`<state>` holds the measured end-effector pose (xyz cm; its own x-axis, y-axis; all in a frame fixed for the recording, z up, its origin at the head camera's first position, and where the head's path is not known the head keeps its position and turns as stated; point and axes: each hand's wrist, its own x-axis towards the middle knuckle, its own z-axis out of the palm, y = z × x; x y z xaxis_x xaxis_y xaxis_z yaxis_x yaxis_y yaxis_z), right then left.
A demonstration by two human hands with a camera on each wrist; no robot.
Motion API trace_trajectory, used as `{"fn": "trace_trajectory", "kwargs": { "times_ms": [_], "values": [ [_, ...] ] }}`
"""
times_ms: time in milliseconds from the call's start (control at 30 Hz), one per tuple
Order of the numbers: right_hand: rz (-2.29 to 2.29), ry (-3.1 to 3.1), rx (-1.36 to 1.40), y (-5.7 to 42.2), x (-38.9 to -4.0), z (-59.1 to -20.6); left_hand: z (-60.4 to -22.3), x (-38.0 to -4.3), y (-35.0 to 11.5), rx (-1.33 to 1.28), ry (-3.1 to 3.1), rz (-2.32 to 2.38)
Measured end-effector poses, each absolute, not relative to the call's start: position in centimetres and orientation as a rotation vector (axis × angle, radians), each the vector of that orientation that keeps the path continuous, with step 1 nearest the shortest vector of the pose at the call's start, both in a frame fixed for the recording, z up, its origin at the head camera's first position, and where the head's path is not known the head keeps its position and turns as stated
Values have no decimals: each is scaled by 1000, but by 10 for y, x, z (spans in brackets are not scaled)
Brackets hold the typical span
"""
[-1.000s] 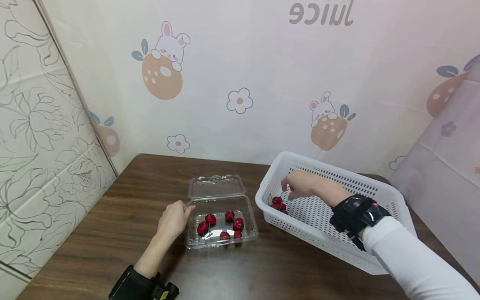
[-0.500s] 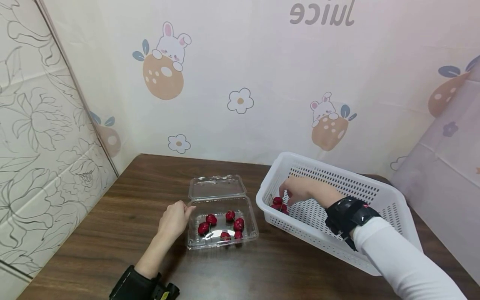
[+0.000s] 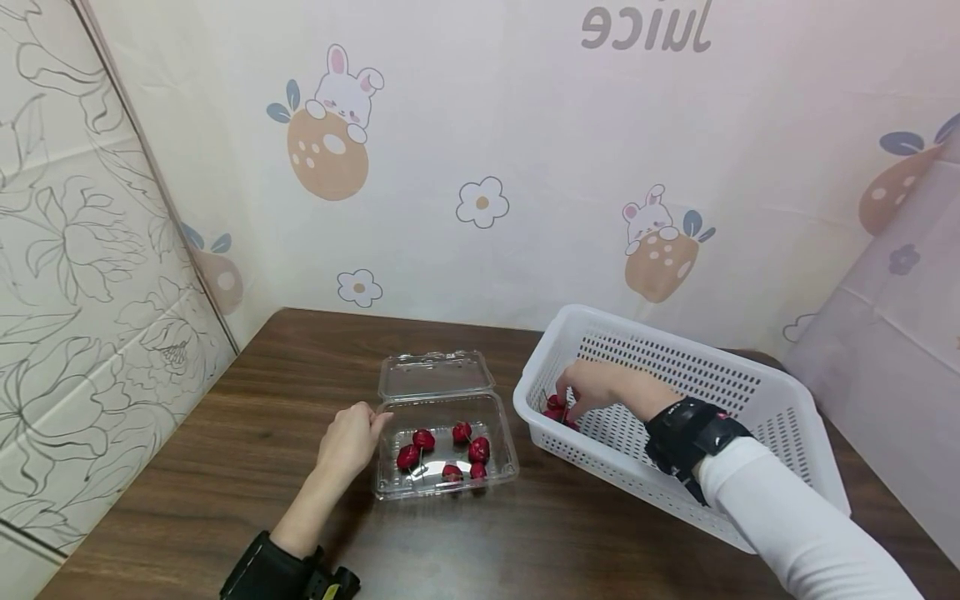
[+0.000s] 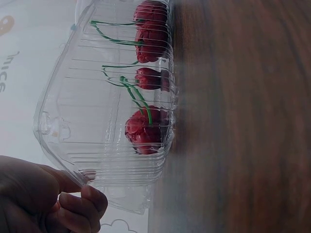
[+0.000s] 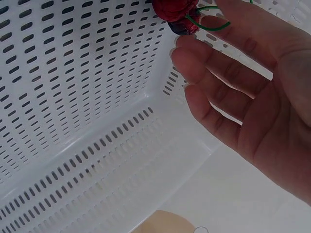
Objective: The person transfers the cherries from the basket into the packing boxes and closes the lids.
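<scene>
My left hand (image 3: 348,442) holds the left rim of a clear plastic clamshell container (image 3: 442,490), with thumb and curled fingers pinching its corner in the left wrist view. Several dark red cherries (image 3: 478,450) with green stems lie inside, and the container's lid (image 3: 435,375) is folded back. My right hand (image 3: 600,387) reaches down into the left end of a white perforated basket (image 3: 652,492), at a small group of cherries (image 3: 555,412). In the right wrist view its fingers are loosely extended, with the tips close beside a cherry (image 5: 177,9); the thumb is not clearly seen there.
Both containers stand on a dark brown wooden table (image 3: 247,433). A patterned curtain (image 3: 480,125) hangs behind, close to the table's back edge. The basket's raised walls surround the right hand.
My right hand has lowered and shifted slightly left within the basket, down to the cherries. The left hand and the clear container have stayed in place.
</scene>
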<state>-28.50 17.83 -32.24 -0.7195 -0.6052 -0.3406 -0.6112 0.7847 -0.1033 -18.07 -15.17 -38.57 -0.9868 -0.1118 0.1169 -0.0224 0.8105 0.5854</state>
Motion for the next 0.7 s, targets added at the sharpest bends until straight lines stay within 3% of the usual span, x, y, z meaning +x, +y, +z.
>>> {"fn": "trace_trajectory", "kwargs": {
  "times_ms": [700],
  "values": [
    [-56, 2689, -1143, 185, -281, -318, -384, -180, -151, 111, -2856, -902]
  ]
}}
